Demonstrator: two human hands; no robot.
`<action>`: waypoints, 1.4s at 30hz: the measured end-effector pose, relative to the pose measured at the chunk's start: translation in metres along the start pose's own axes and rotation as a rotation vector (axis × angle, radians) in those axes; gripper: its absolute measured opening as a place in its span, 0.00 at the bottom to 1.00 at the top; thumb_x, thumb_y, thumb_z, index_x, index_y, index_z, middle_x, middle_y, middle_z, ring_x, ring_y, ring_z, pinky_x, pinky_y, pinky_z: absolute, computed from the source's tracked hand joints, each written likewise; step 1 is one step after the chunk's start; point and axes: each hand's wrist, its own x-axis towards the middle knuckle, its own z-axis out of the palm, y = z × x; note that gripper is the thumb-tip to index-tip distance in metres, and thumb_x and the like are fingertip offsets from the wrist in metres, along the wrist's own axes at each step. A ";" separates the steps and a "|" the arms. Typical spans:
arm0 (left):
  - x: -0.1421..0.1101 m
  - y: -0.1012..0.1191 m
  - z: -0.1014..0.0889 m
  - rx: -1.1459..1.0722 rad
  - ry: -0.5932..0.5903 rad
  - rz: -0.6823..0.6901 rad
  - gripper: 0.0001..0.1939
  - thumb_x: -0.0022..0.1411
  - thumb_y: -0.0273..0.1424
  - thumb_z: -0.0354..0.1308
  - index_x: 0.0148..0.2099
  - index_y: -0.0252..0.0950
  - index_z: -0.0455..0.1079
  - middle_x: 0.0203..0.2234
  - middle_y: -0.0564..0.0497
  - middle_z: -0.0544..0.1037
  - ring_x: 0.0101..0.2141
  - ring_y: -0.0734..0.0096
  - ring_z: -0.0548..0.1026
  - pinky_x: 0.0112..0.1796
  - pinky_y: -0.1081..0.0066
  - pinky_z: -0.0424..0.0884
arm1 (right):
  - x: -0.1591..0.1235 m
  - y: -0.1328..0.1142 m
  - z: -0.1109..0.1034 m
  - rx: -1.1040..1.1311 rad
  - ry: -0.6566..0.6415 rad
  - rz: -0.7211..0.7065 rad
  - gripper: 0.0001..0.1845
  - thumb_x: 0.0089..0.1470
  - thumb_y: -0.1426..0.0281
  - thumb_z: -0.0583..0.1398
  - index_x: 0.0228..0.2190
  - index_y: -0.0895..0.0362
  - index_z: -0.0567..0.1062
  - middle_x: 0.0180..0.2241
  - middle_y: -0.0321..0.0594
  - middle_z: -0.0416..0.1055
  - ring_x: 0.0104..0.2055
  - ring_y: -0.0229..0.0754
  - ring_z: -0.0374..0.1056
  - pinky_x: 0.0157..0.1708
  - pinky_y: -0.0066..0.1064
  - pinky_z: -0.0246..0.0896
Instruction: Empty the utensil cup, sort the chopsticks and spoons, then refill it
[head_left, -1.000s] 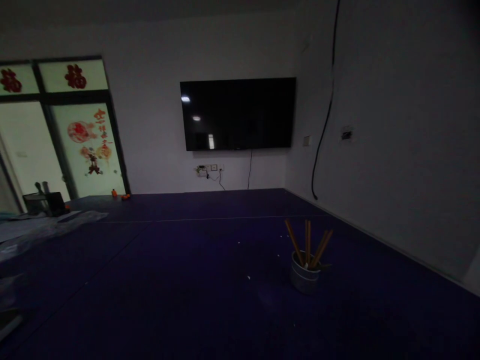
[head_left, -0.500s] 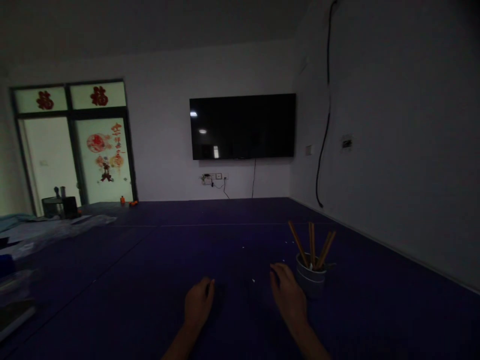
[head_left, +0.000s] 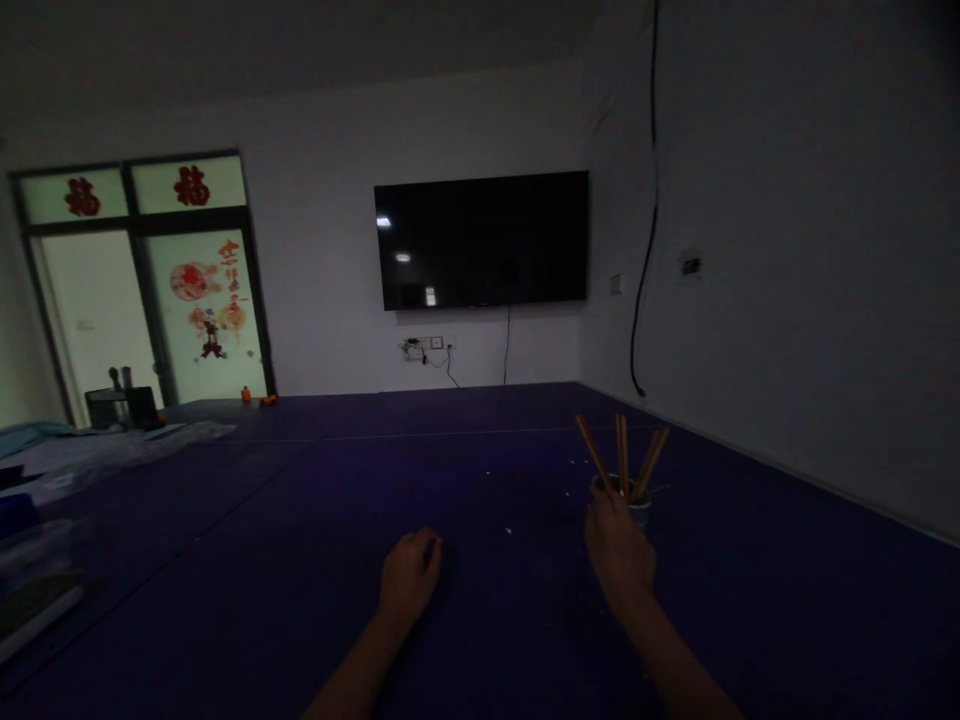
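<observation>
A grey cup (head_left: 639,514) stands upright on the dark purple tabletop (head_left: 495,620), right of the middle. Several brown wooden sticks (head_left: 623,455), like chopsticks or pencils, lean out of it in a fan. My right hand (head_left: 621,555) is at the cup's near left side, its fingers closed at the rim below the sticks. It hides much of the cup wall, and the exact grip is hard to see in the dim light. My left hand (head_left: 409,575) rests on the tabletop to the left, loosely curled and holding nothing, with its thumb apart from the fingers.
Small white scraps (head_left: 508,531) dot the table between and beyond my hands. Clear plastic sheeting (head_left: 142,450), a blue item (head_left: 16,513) and a dark flat item with a pale edge (head_left: 41,605) lie at left. Small orange objects (head_left: 246,394) stand far back. A wall (head_left: 810,400) borders the right.
My right hand has moved right and forward to the cup and closed at its rim. My left hand has shifted slightly right. The view has tilted down a little.
</observation>
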 end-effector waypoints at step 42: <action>0.002 -0.003 0.009 -0.507 0.369 -0.016 0.25 0.49 0.42 0.61 0.47 0.35 0.66 0.38 0.44 0.76 0.39 0.59 0.75 0.40 0.61 0.71 | -0.082 -0.122 0.019 0.725 0.197 -0.930 0.24 0.58 0.79 0.47 0.54 0.55 0.65 0.51 0.48 0.65 0.52 0.41 0.64 0.46 0.32 0.66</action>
